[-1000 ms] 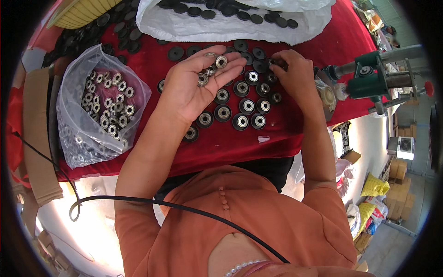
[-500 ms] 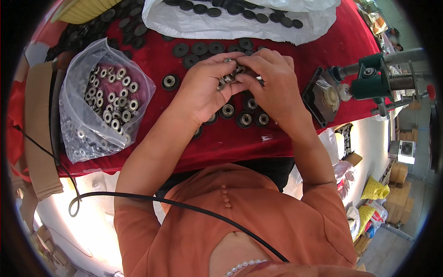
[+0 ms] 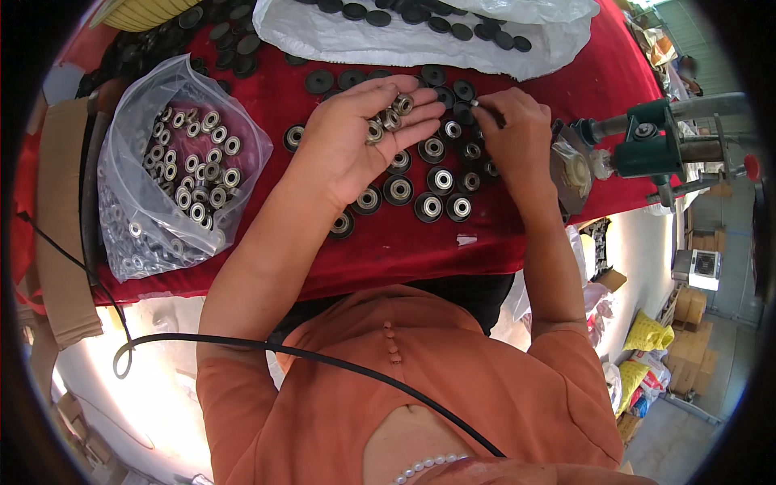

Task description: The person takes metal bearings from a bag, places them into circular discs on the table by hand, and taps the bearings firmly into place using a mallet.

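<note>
My left hand (image 3: 347, 133) is palm up, fingers stretched out, with several small metal ball bearings (image 3: 391, 120) lying in it. My right hand (image 3: 517, 133) is to its right, fingers pinched together over the black discs (image 3: 464, 90). A small bright edge of a ball bearing (image 3: 475, 103) shows at its fingertips; most of the piece is hidden. Between and below my hands, several black round discs with ball bearings (image 3: 440, 180) seated in their middles lie on the red cloth. Some discs farther back have no bearing in them.
A clear plastic bag (image 3: 137, 186) of loose ball bearings lies open at left, beside a cardboard box (image 3: 65, 218). White sheeting (image 3: 388, 56) with more black discs lies at the back. A green metal press (image 3: 647, 145) stands at right. A black cable (image 3: 323, 356) crosses in front of me.
My hands were together over the bearings and are now apart. The right hand has moved right to the discs, and the left palm has opened out with bearings in it.
</note>
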`<action>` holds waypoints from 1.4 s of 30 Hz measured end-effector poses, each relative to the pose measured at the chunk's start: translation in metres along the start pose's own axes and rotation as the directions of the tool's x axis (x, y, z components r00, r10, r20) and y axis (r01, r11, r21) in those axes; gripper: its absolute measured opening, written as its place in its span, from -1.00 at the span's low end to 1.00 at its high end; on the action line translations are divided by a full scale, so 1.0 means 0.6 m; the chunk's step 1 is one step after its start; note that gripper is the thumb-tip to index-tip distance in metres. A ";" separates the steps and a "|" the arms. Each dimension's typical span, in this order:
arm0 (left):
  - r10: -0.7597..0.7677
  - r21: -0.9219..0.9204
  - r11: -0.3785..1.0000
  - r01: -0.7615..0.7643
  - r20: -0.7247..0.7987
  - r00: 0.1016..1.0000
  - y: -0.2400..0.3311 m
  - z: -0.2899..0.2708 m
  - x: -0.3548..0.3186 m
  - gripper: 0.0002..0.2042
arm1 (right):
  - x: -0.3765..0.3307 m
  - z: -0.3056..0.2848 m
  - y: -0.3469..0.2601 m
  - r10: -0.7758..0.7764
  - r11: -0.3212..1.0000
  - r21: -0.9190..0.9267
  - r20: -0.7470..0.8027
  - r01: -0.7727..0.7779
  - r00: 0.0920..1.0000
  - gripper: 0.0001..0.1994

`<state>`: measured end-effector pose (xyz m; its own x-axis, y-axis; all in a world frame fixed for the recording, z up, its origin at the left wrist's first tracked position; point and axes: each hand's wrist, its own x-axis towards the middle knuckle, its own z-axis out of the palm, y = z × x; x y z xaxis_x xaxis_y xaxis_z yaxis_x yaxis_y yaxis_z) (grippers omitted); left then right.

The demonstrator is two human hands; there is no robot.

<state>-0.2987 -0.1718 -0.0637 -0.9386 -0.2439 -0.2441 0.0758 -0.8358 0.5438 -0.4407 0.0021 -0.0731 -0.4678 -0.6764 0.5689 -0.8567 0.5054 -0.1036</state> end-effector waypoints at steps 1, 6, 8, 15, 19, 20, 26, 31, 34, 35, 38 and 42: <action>0.000 0.000 1.000 0.000 0.000 1.000 0.002 0.001 0.001 -0.66 | -0.003 0.004 -0.001 0.000 1.000 0.000 0.000 0.000 1.000 -0.86; -0.014 -0.015 1.000 0.014 0.004 1.000 0.005 0.004 -0.002 -0.67 | -0.010 0.007 -0.009 -0.079 0.997 -0.023 0.044 0.080 0.996 -0.84; -0.013 -0.009 1.000 0.013 0.008 1.000 0.005 0.003 -0.002 -0.67 | -0.014 0.000 -0.016 -0.077 0.996 -0.038 0.070 0.080 0.995 -0.83; -0.020 -0.027 0.999 0.021 0.017 1.000 0.001 0.001 0.000 -0.67 | -0.018 -0.032 -0.039 -0.047 0.996 -0.071 0.198 0.062 0.979 -0.79; -0.084 -0.028 0.996 0.084 0.024 0.996 -0.012 -0.011 0.007 -0.67 | 0.013 -0.043 -0.066 -0.089 0.995 -0.044 -0.009 0.088 0.996 -0.79; -0.091 -0.080 0.992 0.099 0.091 0.992 -0.016 -0.017 0.010 -0.71 | 0.022 -0.046 -0.081 -0.140 0.987 0.079 -0.033 0.142 0.990 -0.79; -0.109 -0.222 0.962 0.158 0.218 0.970 -0.023 -0.024 0.014 -0.75 | 0.018 -0.017 -0.098 -0.191 0.959 0.214 0.007 0.185 0.982 -0.82; -0.104 -0.228 0.961 0.157 0.230 0.968 -0.030 -0.022 0.016 -0.75 | 0.024 -0.023 -0.080 -0.156 0.955 0.268 0.091 0.127 0.984 -0.80; -0.094 -0.246 0.957 0.151 0.231 0.968 -0.028 -0.025 0.016 -0.74 | 0.030 -0.031 -0.079 -0.203 0.945 0.275 0.079 0.174 0.976 -0.80; -0.120 -0.186 0.970 0.155 0.189 0.975 -0.020 -0.020 0.013 -0.70 | 0.036 -0.032 -0.069 -0.205 0.945 0.275 0.078 0.177 0.976 -0.80; -0.082 -0.115 0.989 0.094 0.104 0.991 -0.006 -0.006 0.004 -0.63 | 0.061 -0.035 -0.007 -0.024 0.982 0.189 -0.005 0.025 1.000 -0.80; 0.041 -0.106 0.994 -0.036 0.042 0.998 0.007 -0.004 0.003 -0.61 | 0.055 0.006 0.045 0.092 0.979 0.161 0.193 -0.124 0.977 -0.79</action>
<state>-0.2993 -0.1769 -0.0641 -0.9480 -0.2571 -0.1877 0.1452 -0.8739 0.4640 -0.4801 -0.0088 -0.0600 -0.5780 -0.7177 0.3885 -0.8156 0.4926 -0.3034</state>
